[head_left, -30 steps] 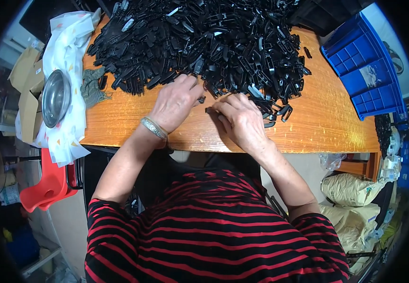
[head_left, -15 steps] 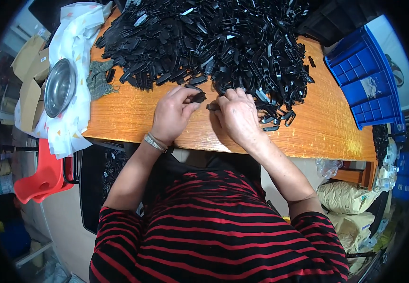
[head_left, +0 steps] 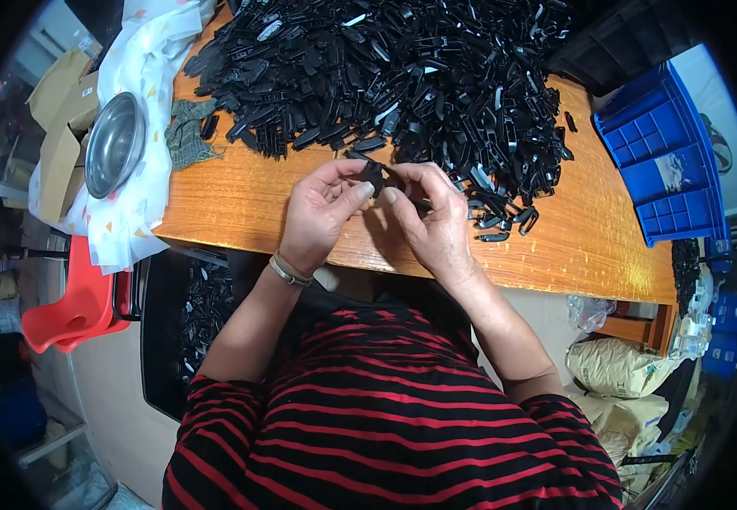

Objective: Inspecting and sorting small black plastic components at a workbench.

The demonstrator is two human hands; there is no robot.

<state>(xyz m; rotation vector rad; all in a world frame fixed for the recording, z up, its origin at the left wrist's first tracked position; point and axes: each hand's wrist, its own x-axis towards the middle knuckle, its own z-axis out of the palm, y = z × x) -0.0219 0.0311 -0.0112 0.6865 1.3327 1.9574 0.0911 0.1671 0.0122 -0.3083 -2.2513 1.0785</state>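
Observation:
Between my hands, over the near part of the wooden table, is a small black plastic part (head_left: 373,176). My left hand (head_left: 324,204) pinches it between thumb and fingers. My right hand (head_left: 434,217) is closed at its right side, thumb and forefinger around a dark plastic piece (head_left: 397,180) that is mostly hidden by the fingers. Whether the two pieces are joined cannot be made out. Just beyond my hands spreads a large heap of black plastic parts (head_left: 402,81), with a few loose ones (head_left: 504,219) to the right of my right hand.
A metal bowl (head_left: 116,144) rests on white patterned sheeting (head_left: 154,51) at the left, beside a grey-green cloth (head_left: 188,134). A blue crate (head_left: 662,157) stands at the right. Below the table are a red chair (head_left: 79,302), a black bin of parts (head_left: 164,340) and sacks (head_left: 619,364).
My right hand has come left and up off the table, bringing its dark piece against the part in my left hand. My left hand has turned slightly and shifted right.

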